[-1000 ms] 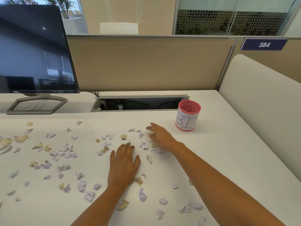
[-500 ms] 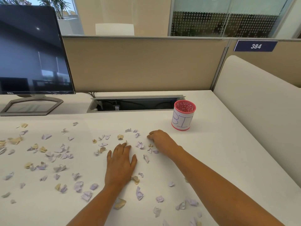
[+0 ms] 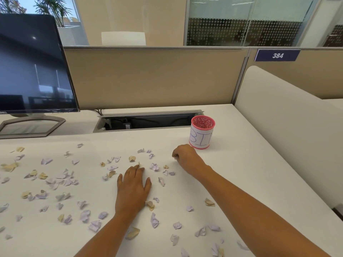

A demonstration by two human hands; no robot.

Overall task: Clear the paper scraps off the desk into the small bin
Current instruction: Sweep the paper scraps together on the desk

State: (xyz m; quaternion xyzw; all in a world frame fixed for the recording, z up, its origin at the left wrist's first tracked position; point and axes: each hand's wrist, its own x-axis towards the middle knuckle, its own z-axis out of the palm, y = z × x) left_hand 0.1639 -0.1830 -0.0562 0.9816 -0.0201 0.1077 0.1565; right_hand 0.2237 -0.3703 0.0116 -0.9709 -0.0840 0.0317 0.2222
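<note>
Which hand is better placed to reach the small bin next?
The right hand: it is curled close to the pink bin, while the left hand lies flat on the desk, farther away.

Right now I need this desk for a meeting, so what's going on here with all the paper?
A person is clearing paper scraps off the desk by hand. The left hand lies flat among them. The right hand is curled into a fist just in front of the pink bin; whether its grip holds any scraps cannot be seen. Most scraps, lilac and tan, lie scattered over the desk.
</note>
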